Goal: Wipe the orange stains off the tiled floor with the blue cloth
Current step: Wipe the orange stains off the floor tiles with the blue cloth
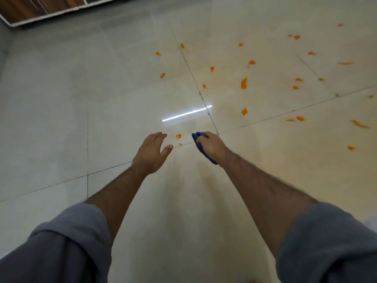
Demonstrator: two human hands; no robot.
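Cloth (199, 139) is bunched in the right hand's (211, 145) closed fist, ready to wipe a stain (178, 136) lying between both hands. Left hand (152, 153) hovers open and empty, likely for balance; most stains lie beyond on the floor (122, 88).

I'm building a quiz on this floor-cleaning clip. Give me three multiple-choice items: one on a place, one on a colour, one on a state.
1. Where do most stains lie?
A. left of the hands
B. ahead and to the right
C. under the wooden furniture

2. What colour is the cloth?
A. blue
B. white
C. green

3. How is the left hand?
A. gripping the cloth
B. flat on a stain
C. open and empty

Answers:
1 B: the orange stains spread over the floor's right tiles.
2 A: the cloth in the right hand is blue.
3 C: the left hand has spread fingers and holds nothing.
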